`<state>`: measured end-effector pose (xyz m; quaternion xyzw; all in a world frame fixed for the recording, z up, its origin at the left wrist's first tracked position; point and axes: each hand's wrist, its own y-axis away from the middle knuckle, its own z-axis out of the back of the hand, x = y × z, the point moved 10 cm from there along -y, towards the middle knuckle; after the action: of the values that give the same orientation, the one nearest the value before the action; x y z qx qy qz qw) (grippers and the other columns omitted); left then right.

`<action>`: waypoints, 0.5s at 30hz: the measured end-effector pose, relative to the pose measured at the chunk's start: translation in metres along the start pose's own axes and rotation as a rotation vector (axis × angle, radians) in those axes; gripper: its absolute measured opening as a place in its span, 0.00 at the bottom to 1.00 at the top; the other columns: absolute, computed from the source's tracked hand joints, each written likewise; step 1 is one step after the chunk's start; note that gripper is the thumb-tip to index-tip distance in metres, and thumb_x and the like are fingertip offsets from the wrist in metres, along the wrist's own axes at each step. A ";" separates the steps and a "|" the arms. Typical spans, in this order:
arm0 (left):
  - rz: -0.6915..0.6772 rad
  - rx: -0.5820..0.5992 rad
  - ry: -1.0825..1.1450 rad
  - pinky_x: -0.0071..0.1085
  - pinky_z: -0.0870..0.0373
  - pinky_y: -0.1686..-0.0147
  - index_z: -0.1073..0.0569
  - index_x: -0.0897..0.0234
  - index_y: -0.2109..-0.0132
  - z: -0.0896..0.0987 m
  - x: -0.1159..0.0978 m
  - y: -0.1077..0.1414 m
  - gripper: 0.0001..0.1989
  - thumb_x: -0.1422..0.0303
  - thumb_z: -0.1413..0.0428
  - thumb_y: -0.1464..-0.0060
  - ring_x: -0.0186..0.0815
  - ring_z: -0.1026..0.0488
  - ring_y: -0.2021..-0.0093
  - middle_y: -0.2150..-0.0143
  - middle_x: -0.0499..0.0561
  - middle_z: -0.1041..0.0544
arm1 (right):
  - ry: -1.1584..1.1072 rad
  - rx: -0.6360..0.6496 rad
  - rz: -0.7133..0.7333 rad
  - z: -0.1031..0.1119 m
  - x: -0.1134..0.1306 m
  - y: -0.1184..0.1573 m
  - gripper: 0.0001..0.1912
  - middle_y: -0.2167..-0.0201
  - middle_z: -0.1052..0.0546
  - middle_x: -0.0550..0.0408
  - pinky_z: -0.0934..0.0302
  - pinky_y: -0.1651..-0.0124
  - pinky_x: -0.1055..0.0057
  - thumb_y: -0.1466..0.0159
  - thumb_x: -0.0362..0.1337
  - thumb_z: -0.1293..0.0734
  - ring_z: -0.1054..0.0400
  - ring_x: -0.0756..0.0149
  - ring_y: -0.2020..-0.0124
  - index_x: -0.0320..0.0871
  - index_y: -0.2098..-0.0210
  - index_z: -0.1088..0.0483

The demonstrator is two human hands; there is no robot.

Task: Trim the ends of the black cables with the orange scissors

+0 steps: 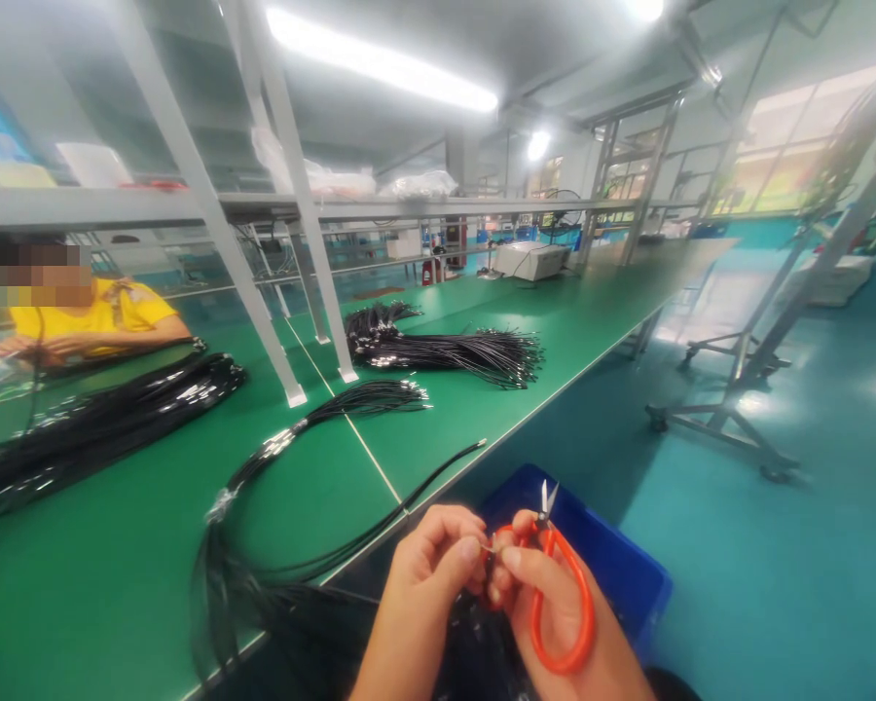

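Red-handled scissors (564,657) hang in my right hand (547,579), their metal blades pointing up and slightly apart. The fingers of that hand are bent around the handles, and its thumb and fingertip pinch a small dark piece. Close against it, my left hand (442,560) is closed in a pinch at the same small piece, a thin pale strand between the two. Below and left of my hands, a bundle of black cables (223,574) curves over the edge of the green table (321,487). A few cables (409,501) lie along that edge.
A blue bin (620,560) stands under my hands. More black cable bundles (453,352) lie on the table, and a large one (117,419) is at left near a person in yellow (109,316). White posts (307,214) carry a shelf. A wheeled metal frame (730,419) is at right.
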<state>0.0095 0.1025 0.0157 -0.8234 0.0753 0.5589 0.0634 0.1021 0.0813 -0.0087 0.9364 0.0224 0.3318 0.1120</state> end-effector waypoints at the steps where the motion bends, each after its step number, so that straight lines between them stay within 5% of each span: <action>1: -0.004 0.017 -0.003 0.25 0.35 0.75 0.27 0.65 0.70 -0.002 0.001 0.000 0.08 0.65 0.38 0.52 0.29 0.32 0.77 0.77 0.46 0.27 | -0.001 -0.006 -0.003 -0.001 0.001 0.001 0.08 0.79 0.26 0.60 0.38 0.70 0.74 0.55 0.31 0.27 0.35 0.71 0.77 0.44 0.75 0.27; 6: -0.035 -0.045 -0.072 0.25 0.36 0.75 0.30 0.64 0.73 0.007 -0.004 -0.001 0.08 0.65 0.40 0.51 0.29 0.34 0.77 0.78 0.44 0.30 | -0.038 -0.042 -0.043 -0.002 0.001 0.001 0.09 0.80 0.27 0.60 0.37 0.72 0.75 0.57 0.31 0.26 0.36 0.71 0.78 0.44 0.76 0.26; 10: -0.110 -0.153 -0.275 0.25 0.34 0.70 0.26 0.63 0.66 0.019 -0.023 0.002 0.05 0.66 0.42 0.49 0.31 0.32 0.72 0.73 0.45 0.29 | -0.062 -0.056 -0.068 -0.002 0.000 -0.003 0.09 0.79 0.26 0.59 0.37 0.72 0.75 0.58 0.31 0.25 0.36 0.71 0.78 0.44 0.76 0.26; 15: 0.025 0.066 -0.063 0.27 0.34 0.76 0.28 0.64 0.70 -0.010 -0.013 -0.004 0.07 0.66 0.38 0.54 0.31 0.31 0.78 0.75 0.46 0.28 | -0.070 -0.040 -0.079 -0.012 0.006 0.000 0.09 0.81 0.28 0.60 0.37 0.73 0.74 0.60 0.31 0.25 0.37 0.70 0.78 0.44 0.78 0.26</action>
<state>0.0147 0.1049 0.0320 -0.8019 0.1019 0.5823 0.0860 0.0989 0.0839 0.0042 0.9434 0.0486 0.2944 0.1446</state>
